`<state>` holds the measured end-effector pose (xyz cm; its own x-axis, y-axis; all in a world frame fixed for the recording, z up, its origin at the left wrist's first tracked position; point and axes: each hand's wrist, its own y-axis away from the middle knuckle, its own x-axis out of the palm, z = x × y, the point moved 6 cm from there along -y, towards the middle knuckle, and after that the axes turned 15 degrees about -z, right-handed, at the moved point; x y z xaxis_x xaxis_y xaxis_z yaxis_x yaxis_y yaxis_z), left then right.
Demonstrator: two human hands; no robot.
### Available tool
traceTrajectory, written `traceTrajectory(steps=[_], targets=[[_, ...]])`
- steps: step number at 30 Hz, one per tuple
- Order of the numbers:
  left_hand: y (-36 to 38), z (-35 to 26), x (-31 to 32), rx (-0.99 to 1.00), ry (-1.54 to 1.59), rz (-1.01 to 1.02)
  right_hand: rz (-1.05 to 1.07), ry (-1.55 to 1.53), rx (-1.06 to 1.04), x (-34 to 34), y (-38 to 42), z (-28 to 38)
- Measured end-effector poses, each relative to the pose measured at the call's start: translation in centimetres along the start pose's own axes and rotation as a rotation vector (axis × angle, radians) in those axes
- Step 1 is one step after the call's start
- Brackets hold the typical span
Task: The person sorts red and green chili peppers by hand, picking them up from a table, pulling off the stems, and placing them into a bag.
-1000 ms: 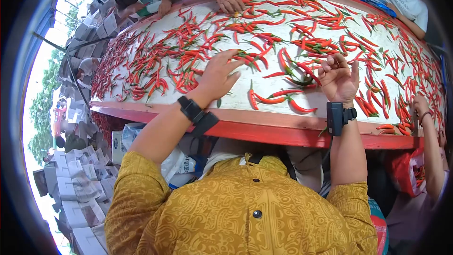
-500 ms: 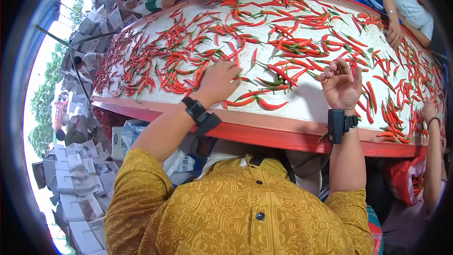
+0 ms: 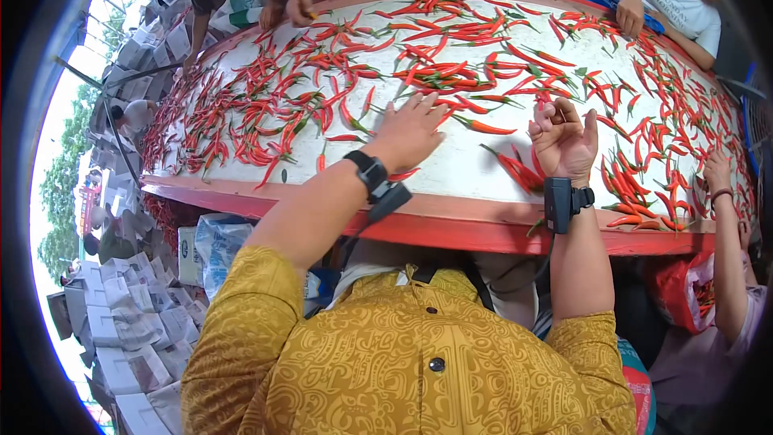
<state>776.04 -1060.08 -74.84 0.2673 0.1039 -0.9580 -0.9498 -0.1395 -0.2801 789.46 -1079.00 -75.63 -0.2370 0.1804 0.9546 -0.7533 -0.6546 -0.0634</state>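
Note:
Red chilli peppers [image 3: 483, 126] with green stems lie spread over a white tabletop [image 3: 362, 181]. My left hand [image 3: 407, 133] reaches palm down over the middle of the table, fingers spread, with the fingertips at some peppers; what lies under the palm is hidden. My right hand [image 3: 565, 141] is turned palm up above the near side, its fingers loosely curled and the thumb apart. I see nothing in its palm. Several chillies [image 3: 519, 171] lie just left of it, partly hidden behind it. Both wrists wear black straps with a small device.
A raised red rim [image 3: 475, 225] edges the table. Across it, other people's hands [image 3: 299, 4] work among the chillies, and another person's hand [image 3: 717, 171] is at the right. A red bag [image 3: 680, 294] hangs below the rim. Stacked white boxes [image 3: 121, 314] stand at the left.
My left hand has swept rightward, and chillies near the front edge now lie closer to my right hand. My right hand has barely moved. Across the table, one person's hand has shifted left.

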Motion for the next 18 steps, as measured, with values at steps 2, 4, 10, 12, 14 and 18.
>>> traceTrajectory(steps=[2, 4, 10, 12, 14, 18], targets=[[0.7, 1.2, -0.3, -0.017, -0.052, 0.038, 0.000, -0.019, -0.005, -0.3, 0.3, 1.1], [1.5, 4.3, -0.2, -0.123, -0.067, -0.024, 0.033, -0.018, 0.004, 0.1, 0.7, 1.9], [-1.4, 6.5, -2.8, -0.087, 0.210, -0.455, 0.085, 0.002, 0.063, -0.8, 0.9, 3.9], [-4.5, 4.2, -1.4, -0.105, 0.238, -0.480, 0.092, 0.028, 0.059, -1.1, 0.9, 5.0], [-7.0, 2.2, 1.0, -0.010, 0.184, -0.516, 0.061, 0.036, 0.067, -1.7, 1.0, 5.9], [-6.5, -1.8, 1.5, -0.103, 0.109, -0.348, 0.037, 0.033, 0.074, -2.7, 1.2, 8.1]])
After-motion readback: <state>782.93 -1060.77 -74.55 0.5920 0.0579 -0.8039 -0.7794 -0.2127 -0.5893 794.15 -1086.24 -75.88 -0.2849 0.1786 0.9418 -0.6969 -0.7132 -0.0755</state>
